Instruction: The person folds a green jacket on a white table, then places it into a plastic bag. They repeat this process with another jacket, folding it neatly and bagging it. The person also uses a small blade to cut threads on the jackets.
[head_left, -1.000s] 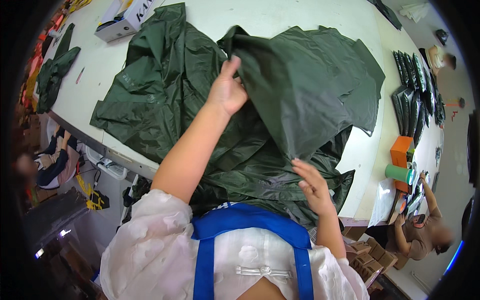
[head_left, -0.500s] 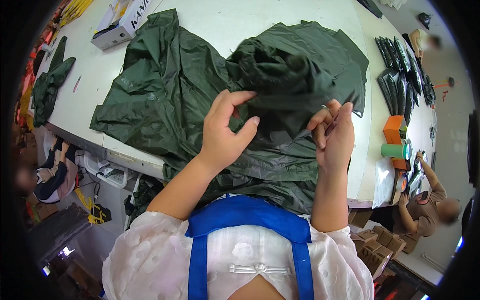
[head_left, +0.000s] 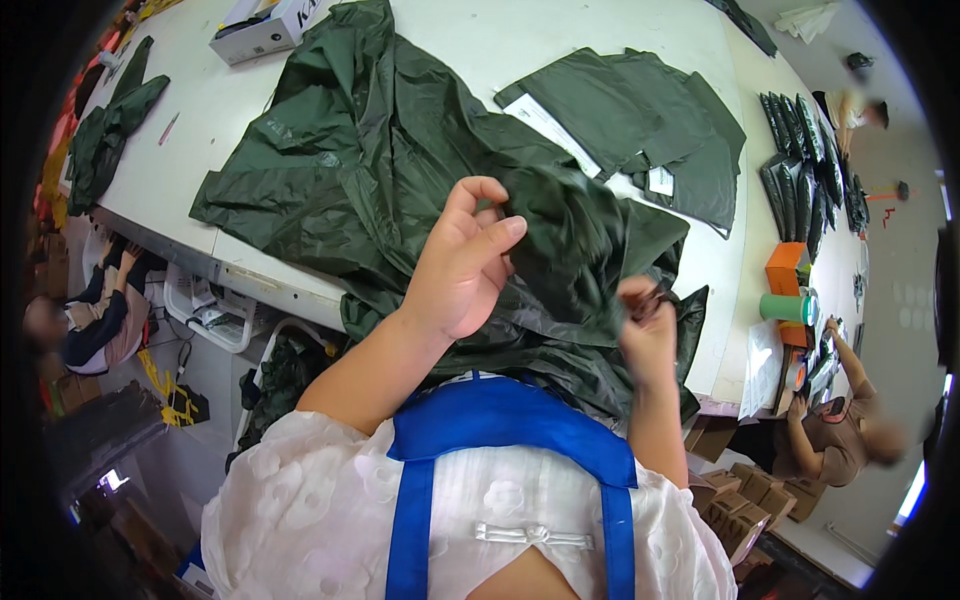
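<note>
A large dark green garment (head_left: 340,190) of thin, shiny fabric lies crumpled over the table and hangs past its near edge. My left hand (head_left: 465,265) is beside its bunched, blurred middle part, fingers half curled and thumb apart from the index finger; no fabric shows between them. My right hand (head_left: 648,325) is smeared by motion, with its fingers curled against dark green fabric at the garment's right side. Beyond that hand lies a flat pile of dark green pieces (head_left: 640,115) with white sheets (head_left: 550,130) showing at its edge.
Another green bundle (head_left: 110,150) and a white box (head_left: 262,30) are at the left and far left. Along the right stand black packets (head_left: 790,180), an orange box (head_left: 787,268) and a green cylinder (head_left: 787,307). People work at both sides; a white basket (head_left: 215,310) stands below the table.
The bunched fabric has come down toward me, uncovering the flat pile and its white sheets. My right hand has moved nearer to me. My left hand's fingers have curled in more.
</note>
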